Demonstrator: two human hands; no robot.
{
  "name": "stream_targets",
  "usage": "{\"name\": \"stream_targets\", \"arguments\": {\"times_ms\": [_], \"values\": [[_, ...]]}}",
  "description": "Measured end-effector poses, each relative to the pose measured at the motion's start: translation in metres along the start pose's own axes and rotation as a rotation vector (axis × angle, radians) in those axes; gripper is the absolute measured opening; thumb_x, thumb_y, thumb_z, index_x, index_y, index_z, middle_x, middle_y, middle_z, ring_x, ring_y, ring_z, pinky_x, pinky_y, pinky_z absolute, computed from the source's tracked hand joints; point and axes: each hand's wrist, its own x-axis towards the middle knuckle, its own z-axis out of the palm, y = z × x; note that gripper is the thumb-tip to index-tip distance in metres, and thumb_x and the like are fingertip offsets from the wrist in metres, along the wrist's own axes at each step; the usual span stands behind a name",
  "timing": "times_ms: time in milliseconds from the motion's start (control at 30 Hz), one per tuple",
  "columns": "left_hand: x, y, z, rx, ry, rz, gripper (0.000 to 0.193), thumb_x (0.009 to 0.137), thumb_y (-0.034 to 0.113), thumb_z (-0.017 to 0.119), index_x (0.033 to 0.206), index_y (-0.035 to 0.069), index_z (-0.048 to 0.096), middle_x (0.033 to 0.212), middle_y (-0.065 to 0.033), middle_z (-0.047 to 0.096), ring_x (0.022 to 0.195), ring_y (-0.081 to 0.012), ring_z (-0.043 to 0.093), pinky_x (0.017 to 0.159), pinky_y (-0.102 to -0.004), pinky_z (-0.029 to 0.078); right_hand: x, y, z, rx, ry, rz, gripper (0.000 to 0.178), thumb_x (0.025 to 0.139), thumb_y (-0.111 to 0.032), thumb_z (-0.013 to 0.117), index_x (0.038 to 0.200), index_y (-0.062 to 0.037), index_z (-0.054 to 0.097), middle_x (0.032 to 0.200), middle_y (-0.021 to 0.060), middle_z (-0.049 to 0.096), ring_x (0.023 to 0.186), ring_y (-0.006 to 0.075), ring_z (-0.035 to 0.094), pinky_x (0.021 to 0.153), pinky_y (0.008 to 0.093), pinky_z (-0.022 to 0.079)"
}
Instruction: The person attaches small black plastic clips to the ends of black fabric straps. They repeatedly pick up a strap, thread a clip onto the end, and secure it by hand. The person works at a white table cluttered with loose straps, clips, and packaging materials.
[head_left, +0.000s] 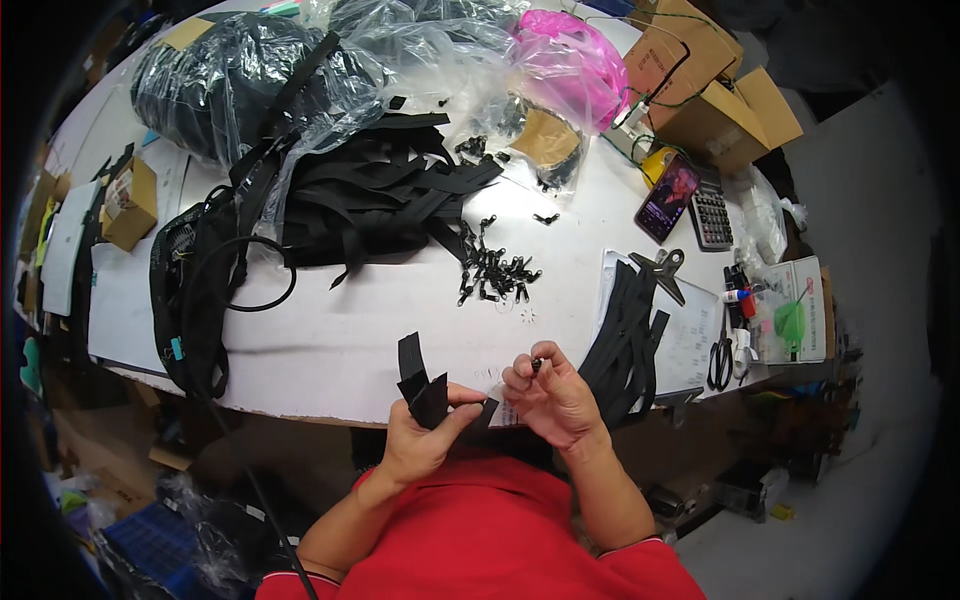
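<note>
My left hand (425, 440) is closed round a folded black zipper tape (424, 398), whose one end pokes out past the thumb toward the right. In my right hand (560, 398), thumb and fingers pinch a small black zipper slider (537, 365). The two hands are a little apart, just over the table's near edge. Beyond them lies a loose pile of black zipper sliders (495, 268). A large heap of black zipper tapes (370, 190) spreads behind it to the left. More black zipper tapes (622, 340) lie on a clipboard to the right of my right hand.
A metal clip (660, 272), a phone (668, 200), a calculator (711, 215) and scissors (720, 358) are at the right. Cardboard boxes (735, 110), a pink bag (575, 65) and clear plastic bags line the back. A black cable (235, 440) hangs over the left edge.
</note>
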Motion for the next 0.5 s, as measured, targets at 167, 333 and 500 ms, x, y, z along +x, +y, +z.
{"name": "stream_targets", "arguments": {"times_ms": [167,333,500], "values": [[0.000,0.003,0.007,-0.040,0.008,-0.031,0.014,0.088,0.001,0.071,0.102,-0.002,0.069,0.095,-0.0060,0.070,0.087,-0.0105,0.064,0.078,-0.0252,0.052,-0.011,0.005,0.000,-0.084,0.006,-0.025,0.023,0.089,-0.010,0.073,0.109,-0.0092,0.063,0.098,0.0055,0.065,0.086,0.0147,0.055,0.076,0.0275,0.044],[-0.002,0.012,0.015,-0.015,-0.004,-0.017,0.017,0.088,0.000,0.071,0.105,-0.002,0.067,0.097,-0.0065,0.070,0.089,-0.0108,0.066,0.079,-0.0255,0.054,-0.023,-0.001,0.014,-0.477,0.047,-0.138,0.028,0.083,0.002,0.076,0.109,-0.0014,0.065,0.102,0.0099,0.067,0.095,0.0175,0.063,0.085,0.0300,0.049],[-0.004,0.016,0.019,0.046,-0.057,0.045,0.017,0.089,-0.003,0.069,0.105,-0.002,0.064,0.099,-0.0076,0.068,0.090,-0.0110,0.067,0.077,-0.0239,0.056,-0.026,-0.008,0.022,-0.785,-0.071,-0.306,0.024,0.078,0.010,0.076,0.099,0.0016,0.069,0.100,0.0099,0.067,0.095,0.0175,0.064,0.087,0.0302,0.050]]}}
